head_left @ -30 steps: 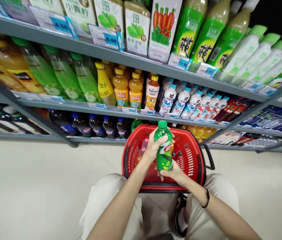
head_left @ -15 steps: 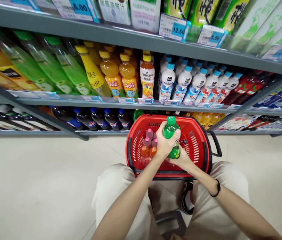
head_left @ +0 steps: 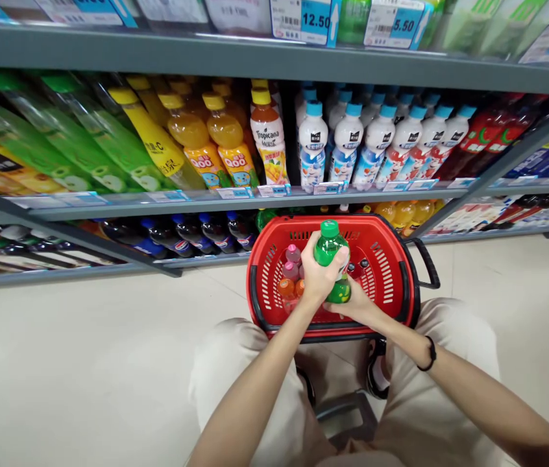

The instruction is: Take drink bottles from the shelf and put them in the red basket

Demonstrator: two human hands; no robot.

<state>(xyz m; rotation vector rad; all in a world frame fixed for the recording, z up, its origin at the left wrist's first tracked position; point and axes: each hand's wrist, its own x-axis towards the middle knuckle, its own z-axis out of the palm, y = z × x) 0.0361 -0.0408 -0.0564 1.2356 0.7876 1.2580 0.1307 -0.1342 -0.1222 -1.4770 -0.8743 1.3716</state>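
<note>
A green soda bottle (head_left: 331,250) with a green cap is held upright over the red shopping basket (head_left: 274,321). My left hand (head_left: 320,271) wraps round its upper part, the thumb across the label. Lower down, my right hand (head_left: 355,301) grips the bottle near its base, and most of its fingers are hidden behind it. Inside the basket's left side stand pink-capped bottles (head_left: 291,270) and orange-capped bottles (head_left: 286,288). Dark bottle tops (head_left: 364,263) show on its right side, partly covered by my hands and the green bottle.
A shelf (head_left: 255,206) ahead carries juice bottles (head_left: 267,139) and white blue-capped bottles (head_left: 313,146). Cola bottles (head_left: 212,232) stand on the bottom level. The basket's black handle (head_left: 427,263) sticks out to the right. My knees flank the basket, with a grey stool-like frame (head_left: 347,415) below.
The view has shifted, so the shelf price tags sit higher and further left. Both hands keep hold of the green bottle above the basket, with little change in grip.
</note>
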